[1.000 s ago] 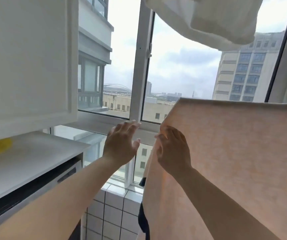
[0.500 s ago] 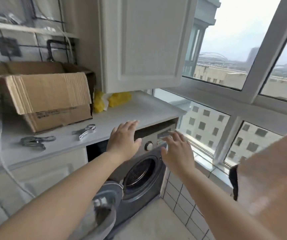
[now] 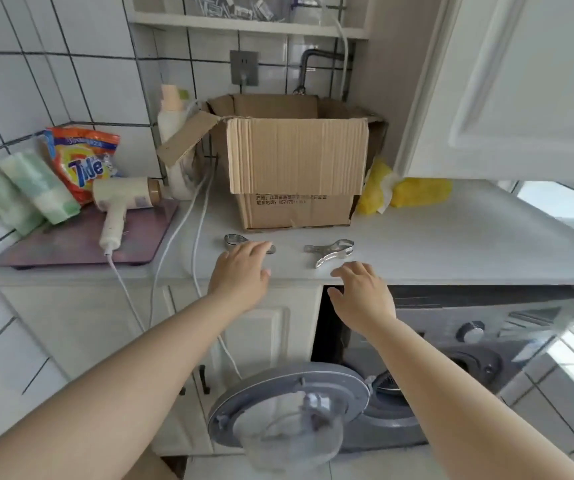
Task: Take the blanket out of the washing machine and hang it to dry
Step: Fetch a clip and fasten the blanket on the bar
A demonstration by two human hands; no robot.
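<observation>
Both hands are held with fingers released: the left hand (image 3: 241, 271) over one metal clip (image 3: 233, 240), the right hand (image 3: 361, 292) just before another clip (image 3: 330, 251), in front of the cardboard box (image 3: 296, 168).

Home laundry nook: washing machine (image 3: 451, 375), detergent bag (image 3: 83, 161)
</observation>
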